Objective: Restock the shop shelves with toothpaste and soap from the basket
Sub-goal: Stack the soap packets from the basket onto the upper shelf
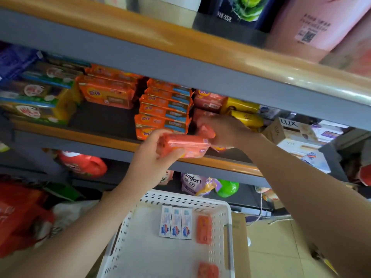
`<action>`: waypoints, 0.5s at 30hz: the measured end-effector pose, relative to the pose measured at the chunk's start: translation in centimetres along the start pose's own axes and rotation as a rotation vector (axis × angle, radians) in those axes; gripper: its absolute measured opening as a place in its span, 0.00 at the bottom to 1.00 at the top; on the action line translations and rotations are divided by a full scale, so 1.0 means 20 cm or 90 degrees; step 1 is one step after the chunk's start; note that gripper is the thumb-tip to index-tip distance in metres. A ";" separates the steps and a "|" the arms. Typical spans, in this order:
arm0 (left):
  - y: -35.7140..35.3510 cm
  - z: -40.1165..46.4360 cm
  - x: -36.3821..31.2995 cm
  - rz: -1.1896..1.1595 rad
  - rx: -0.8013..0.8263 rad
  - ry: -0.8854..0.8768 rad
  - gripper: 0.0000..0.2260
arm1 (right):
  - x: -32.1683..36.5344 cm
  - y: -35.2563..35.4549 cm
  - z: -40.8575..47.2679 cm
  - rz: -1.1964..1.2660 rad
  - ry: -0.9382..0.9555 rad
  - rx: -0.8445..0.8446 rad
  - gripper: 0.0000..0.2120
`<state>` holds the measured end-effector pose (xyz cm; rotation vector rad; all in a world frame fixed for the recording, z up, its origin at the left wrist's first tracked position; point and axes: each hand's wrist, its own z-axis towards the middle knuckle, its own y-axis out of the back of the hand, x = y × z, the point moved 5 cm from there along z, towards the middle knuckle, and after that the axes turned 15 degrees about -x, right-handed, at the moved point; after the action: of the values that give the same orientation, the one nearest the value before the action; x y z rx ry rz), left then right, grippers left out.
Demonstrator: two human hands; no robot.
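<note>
Left hand (154,151) curled around a pinkish-orange wrapped soap bar (185,145), thumb beneath, fingers over its left end; bar held level just in front of the orange front edge of the grey metal shelf (100,140). Right hand (224,131) closed on a second, blurred pink soap bar (206,131) above that shelf's front edge, beside stacked orange soap packs (164,109). White perforated plastic basket (227,217) below holds three white toothpaste boxes (175,222) near its far wall and two orange soap bars (204,229) along its right wall.
</note>
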<state>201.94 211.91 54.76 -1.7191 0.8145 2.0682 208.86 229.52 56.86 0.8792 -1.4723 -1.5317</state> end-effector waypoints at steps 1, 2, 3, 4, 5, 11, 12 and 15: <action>0.01 0.01 0.00 -0.004 -0.006 0.001 0.16 | -0.04 0.04 -0.01 0.086 -0.075 -0.071 0.18; 0.01 0.02 0.00 -0.005 -0.009 0.000 0.16 | -0.08 0.06 -0.02 0.203 -0.159 -0.146 0.18; 0.01 0.02 0.00 -0.004 -0.010 -0.003 0.16 | -0.12 0.06 -0.05 0.335 -0.240 -0.201 0.17; 0.01 0.03 0.00 -0.001 -0.010 -0.005 0.16 | -0.14 0.05 -0.08 0.447 -0.296 -0.233 0.17; 0.00 0.04 0.00 0.002 -0.010 -0.006 0.16 | -0.16 0.01 -0.11 0.501 -0.324 -0.244 0.20; -0.03 0.05 0.03 0.013 -0.016 -0.015 0.15 | -0.16 -0.11 -0.12 0.278 -0.266 -0.196 0.19; -0.03 0.05 0.03 0.021 -0.015 -0.022 0.15 | -0.15 -0.12 -0.10 0.194 -0.242 -0.187 0.19; -0.03 0.05 0.03 0.050 -0.012 -0.044 0.15 | -0.14 -0.12 -0.06 0.057 -0.208 -0.174 0.21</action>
<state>201.38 212.98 54.04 -1.6401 0.8569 2.1808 210.89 231.52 54.18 0.4111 -1.4554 -1.8172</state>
